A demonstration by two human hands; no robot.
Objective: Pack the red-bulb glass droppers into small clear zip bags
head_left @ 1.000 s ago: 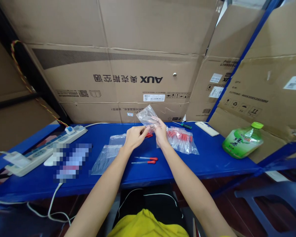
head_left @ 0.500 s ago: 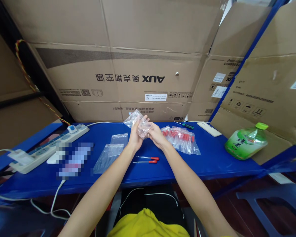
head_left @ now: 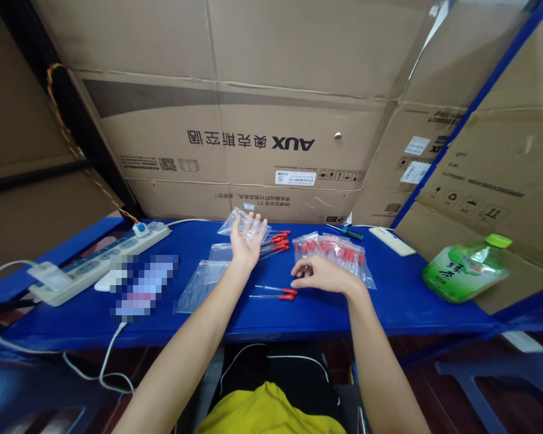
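Observation:
My left hand (head_left: pixel 245 244) is raised at the back of the blue table (head_left: pixel 389 301), fingers stretched out flat against a small clear plastic bag (head_left: pixel 235 222). A few loose red-capped droppers (head_left: pixel 278 240) lie just right of it. My right hand (head_left: pixel 322 276) hovers low over the table with its fingers curled together and nothing visible in them. Its fingertips sit just above the red ends of two droppers (head_left: pixel 275 293) lying side by side. A clear bag full of red-capped droppers (head_left: pixel 339 253) lies behind the right hand.
Empty clear bags (head_left: pixel 203 277) lie left of my left forearm. A white power strip (head_left: pixel 104 259) and cables sit at the left, and a green bottle (head_left: pixel 464 271) lies at the right. A green screwdriver (head_left: pixel 349 232) and a white flat device (head_left: pixel 391 240) lie by the cardboard boxes (head_left: pixel 253 144).
Both hands were together holding the small clear bag. The right hand has let go and dropped to the two droppers; the left hand has opened, with the bag further back.

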